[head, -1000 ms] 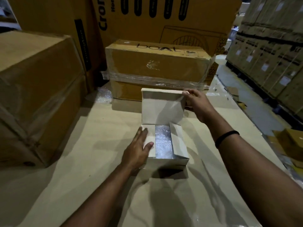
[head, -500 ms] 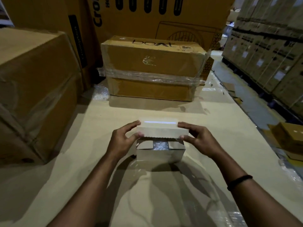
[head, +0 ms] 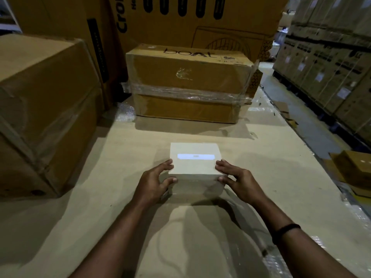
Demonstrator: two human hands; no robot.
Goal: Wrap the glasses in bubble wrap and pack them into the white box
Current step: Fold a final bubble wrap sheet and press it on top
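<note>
**Lid down on the white box**

A person's left hand (head: 155, 181) and right hand (head: 239, 180) clasp the near corners of the white box (head: 194, 163), which sits flat in the middle of the counter (head: 96, 197). On each side the fingers curl over the lid edge and the thumb bears on the front wall, a hold that looks meant to press the lid square and seat its front flap. A pale label (head: 195, 156) crosses the lid. With the box closed, the glasses cannot be seen; presumably they lie wrapped inside. A scrap of bubble wrap (head: 125, 112) lies beside the taped brown carton (head: 188, 85) well behind
</note>
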